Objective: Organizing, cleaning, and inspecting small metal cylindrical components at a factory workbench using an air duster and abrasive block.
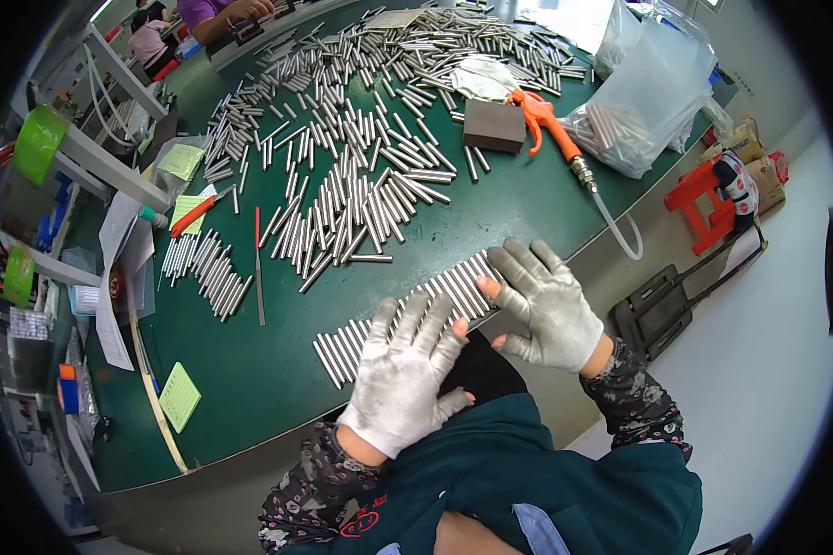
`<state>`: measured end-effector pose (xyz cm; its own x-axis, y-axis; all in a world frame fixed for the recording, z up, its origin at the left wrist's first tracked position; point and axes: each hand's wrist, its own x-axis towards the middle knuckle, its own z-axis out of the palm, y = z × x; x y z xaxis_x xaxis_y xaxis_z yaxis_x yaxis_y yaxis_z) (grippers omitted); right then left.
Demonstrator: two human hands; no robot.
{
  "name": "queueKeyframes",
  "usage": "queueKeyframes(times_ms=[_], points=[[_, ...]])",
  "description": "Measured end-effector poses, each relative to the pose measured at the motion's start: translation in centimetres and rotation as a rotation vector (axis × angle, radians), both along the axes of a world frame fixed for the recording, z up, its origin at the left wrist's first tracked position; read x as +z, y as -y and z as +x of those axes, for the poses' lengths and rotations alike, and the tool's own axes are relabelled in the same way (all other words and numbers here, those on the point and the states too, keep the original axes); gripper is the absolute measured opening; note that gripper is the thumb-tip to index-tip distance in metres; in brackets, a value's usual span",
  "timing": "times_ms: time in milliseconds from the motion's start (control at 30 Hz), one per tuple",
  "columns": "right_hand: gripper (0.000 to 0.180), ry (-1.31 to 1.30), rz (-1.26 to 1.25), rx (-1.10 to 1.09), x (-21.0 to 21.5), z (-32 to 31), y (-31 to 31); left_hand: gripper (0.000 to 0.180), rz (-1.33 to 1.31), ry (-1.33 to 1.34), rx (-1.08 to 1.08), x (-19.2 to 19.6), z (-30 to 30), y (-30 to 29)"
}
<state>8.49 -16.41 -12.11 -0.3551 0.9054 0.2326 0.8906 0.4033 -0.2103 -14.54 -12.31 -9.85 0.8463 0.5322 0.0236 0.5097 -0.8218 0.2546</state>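
Observation:
A row of short steel rods (340, 357) lies side by side along the table's near edge. My left hand (398, 384), in a worn white glove with some bare fingertips, rests flat over the row's middle, fingers stretched out. Over the right end of the row is my right hand (551, 314), gloved alike, its fingers extended and slightly spread. Rods show between the two hands; those beneath my palms and fingers are hidden. Neither hand grips a rod. Beyond the row, a large loose heap of steel rods (347, 208) spreads back across the green table (278, 370).
A brown block (495, 126) and an orange air blow gun (553, 129) with a hose lie at the back right, beside plastic bags (634, 116). To the left are a smaller rod group (222, 277), a thin file (260, 277) and red-handled pliers (192, 216). A person's arm (217, 23) shows across the table.

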Motion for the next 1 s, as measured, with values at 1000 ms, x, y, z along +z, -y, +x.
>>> queueKeyframes(times_ms=[1000], points=[[0.065,-0.11,0.125,-0.099,-1.0,2.4,0.0,0.078,0.293,0.119,0.428,-2.3,-8.1,0.2]])
